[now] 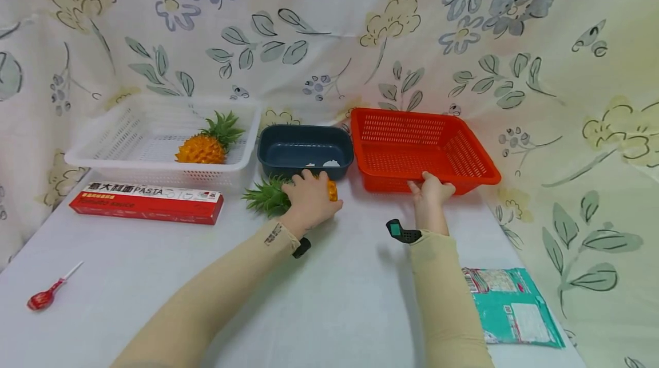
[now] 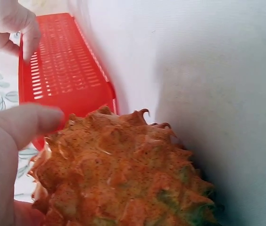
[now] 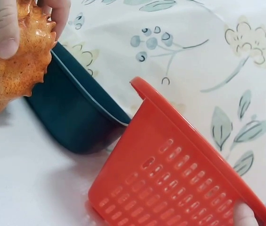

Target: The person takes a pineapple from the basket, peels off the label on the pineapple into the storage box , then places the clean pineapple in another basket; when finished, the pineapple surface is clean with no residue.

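Observation:
My left hand [image 1: 311,199] grips an orange, spiky pineapple [image 2: 123,174] from above. Its green leafy crown [image 1: 269,196] points left, and most of its body is hidden under the hand in the head view. This pineapple lies just in front of the dark blue box [image 1: 288,153]. Over on the right, my right hand [image 1: 432,199] holds the front rim of a red perforated basket [image 1: 383,182]. In the right wrist view, the thumb [image 3: 244,215] presses against the basket's outer wall.
A white basket [image 1: 154,169] at back left contains another pineapple [image 1: 201,149]. Before it lies a red-and-white pasta box [image 1: 146,205]. A red lollipop [image 1: 43,299] is at front left, a teal packet [image 1: 515,313] at front right. A floral cloth hangs behind.

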Tool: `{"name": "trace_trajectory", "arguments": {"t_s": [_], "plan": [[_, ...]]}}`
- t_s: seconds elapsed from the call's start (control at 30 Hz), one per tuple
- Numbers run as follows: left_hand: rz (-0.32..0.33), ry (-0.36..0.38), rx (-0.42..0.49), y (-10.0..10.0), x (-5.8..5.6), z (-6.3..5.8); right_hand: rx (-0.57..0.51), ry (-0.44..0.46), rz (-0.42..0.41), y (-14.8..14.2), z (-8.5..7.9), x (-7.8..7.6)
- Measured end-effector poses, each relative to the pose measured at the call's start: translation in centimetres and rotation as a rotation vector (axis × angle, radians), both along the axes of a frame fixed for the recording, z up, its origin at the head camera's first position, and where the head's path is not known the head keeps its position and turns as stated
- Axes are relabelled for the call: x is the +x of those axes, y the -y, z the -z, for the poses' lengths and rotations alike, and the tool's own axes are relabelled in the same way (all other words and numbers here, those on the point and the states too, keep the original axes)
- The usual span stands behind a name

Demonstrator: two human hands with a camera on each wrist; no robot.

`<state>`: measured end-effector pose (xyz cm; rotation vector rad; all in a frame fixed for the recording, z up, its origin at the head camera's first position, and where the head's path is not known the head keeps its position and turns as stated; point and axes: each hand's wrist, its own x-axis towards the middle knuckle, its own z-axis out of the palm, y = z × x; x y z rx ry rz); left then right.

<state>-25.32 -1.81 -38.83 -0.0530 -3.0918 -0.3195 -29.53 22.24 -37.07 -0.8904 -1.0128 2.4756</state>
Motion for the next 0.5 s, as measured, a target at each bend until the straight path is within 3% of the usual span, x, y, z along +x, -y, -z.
{"name": "trace_trajectory", "arguments": {"t_s": [0.2, 0.5], "plan": [[0.056, -0.005, 0.056, 0.9, 0.8, -0.2, -0.006, -0.011, -0.008, -0.1, 0.1, 0.0], [0.272, -0.057, 0.076, 3.3, 2.6, 0.1, -0.016, -0.032, 0.003, -0.1, 0.2, -0.2]]}}
